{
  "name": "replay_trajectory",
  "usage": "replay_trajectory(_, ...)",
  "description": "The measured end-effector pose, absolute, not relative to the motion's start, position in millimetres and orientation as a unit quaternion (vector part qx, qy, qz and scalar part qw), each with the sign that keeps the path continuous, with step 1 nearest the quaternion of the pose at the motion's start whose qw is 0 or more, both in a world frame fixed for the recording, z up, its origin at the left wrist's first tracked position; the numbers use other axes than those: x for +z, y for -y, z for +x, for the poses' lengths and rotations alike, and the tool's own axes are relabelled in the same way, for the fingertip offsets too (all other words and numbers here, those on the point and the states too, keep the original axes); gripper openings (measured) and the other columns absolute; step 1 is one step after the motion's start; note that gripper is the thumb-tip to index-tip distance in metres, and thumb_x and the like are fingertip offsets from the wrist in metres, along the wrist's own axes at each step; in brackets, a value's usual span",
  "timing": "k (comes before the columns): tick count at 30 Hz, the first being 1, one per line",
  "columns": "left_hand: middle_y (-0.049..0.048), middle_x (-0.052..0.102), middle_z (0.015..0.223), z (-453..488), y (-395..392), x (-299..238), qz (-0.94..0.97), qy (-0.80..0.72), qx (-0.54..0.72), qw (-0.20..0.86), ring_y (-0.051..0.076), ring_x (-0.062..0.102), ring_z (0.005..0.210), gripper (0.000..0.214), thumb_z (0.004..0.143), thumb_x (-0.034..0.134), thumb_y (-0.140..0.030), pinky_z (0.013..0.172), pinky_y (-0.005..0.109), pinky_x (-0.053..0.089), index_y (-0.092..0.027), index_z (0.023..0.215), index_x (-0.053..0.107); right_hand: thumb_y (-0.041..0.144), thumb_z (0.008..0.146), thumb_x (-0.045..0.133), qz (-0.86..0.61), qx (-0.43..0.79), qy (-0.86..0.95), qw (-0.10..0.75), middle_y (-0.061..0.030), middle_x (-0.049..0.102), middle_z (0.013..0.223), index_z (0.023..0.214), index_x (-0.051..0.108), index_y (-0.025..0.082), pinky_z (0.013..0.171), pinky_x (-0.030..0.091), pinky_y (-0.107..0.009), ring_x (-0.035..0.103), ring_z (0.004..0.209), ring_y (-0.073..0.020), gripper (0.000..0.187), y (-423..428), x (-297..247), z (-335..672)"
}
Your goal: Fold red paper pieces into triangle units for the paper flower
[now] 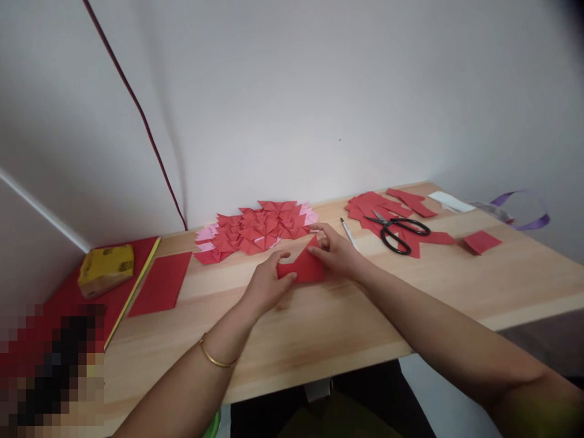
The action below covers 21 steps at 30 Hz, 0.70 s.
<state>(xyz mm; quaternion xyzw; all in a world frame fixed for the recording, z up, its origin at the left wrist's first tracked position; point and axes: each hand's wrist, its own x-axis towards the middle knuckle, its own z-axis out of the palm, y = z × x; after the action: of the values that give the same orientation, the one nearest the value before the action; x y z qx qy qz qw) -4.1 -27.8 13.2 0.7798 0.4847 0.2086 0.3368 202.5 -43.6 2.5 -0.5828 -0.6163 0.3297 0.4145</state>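
A piece of red paper, bent or folded with one corner raised to a point, is between my hands above the wooden table. My left hand grips its left side, thumb in front and fingers behind. On the right side, my right hand pinches the paper near the raised corner, with its fingers curled. Just behind the hands lie heaps of folded red paper pieces, with pink folded pieces among them at the edges.
Black-handled scissors lie on red paper scraps to the right. A white pen lies nearer the middle. Left are a red sheet and a yellow package. A small red square and a purple strap are far right.
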Motion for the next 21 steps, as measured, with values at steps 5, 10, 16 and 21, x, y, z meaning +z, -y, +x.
replay_trajectory(5, 0.0068, 0.063, 0.120, -3.7, 27.9, 14.6, 0.782, -0.497, 0.184, 0.328, 0.021, 0.061, 0.105, 0.047, 0.075, 0.061, -0.028, 0.092, 0.033, 0.045, -0.020, 0.121, 0.054, 0.024, 0.084, 0.049, -0.602, 0.252, 0.662, 0.368, 0.0060, 0.046, 0.061, 0.124, 0.047, 0.019, 0.057, 0.037, -0.024, 0.048, 0.056, -0.0126, 0.041, 48.1, 3.6, 199.8)
replay_trajectory(10, 0.0079, 0.064, 0.120, -3.0, 31.7, 19.7, 0.796, -0.527, 0.108, 0.278, 0.024, 0.061, 0.106, 0.049, 0.077, 0.061, -0.036, 0.088, 0.034, 0.046, -0.022, 0.123, 0.052, 0.024, 0.086, 0.050, -0.619, 0.183, 0.696, 0.315, -0.0029, 0.059, 0.076, 0.117, 0.056, 0.019, 0.068, 0.044, -0.029, 0.058, 0.071, -0.0177, 0.032, 47.1, -2.3, 198.7)
replay_trajectory(16, 0.0129, 0.070, 0.094, -6.6, 31.7, 28.6, 0.809, -0.571, 0.001, 0.140, 0.034, 0.065, 0.089, 0.064, 0.075, 0.056, -0.061, 0.072, 0.042, 0.048, -0.018, 0.123, 0.050, 0.024, 0.089, 0.048, -0.584, 0.066, 0.713, 0.383, -0.0115, 0.057, 0.097, 0.106, 0.063, 0.018, 0.077, 0.048, -0.033, 0.058, 0.087, -0.0208, 0.024, 46.1, -2.4, 200.5)
replay_trajectory(21, 0.0097, 0.066, 0.099, -9.6, 31.2, 32.6, 0.850, -0.513, 0.105, 0.062, 0.024, 0.062, 0.093, 0.027, 0.089, 0.046, -0.031, 0.080, 0.035, 0.046, -0.019, 0.110, 0.058, 0.018, 0.089, 0.047, -0.473, 0.096, 0.823, 0.299, -0.0117, 0.061, 0.097, 0.105, 0.063, 0.017, 0.081, 0.048, -0.034, 0.058, 0.093, -0.0209, 0.022, 53.1, 2.8, 186.6)
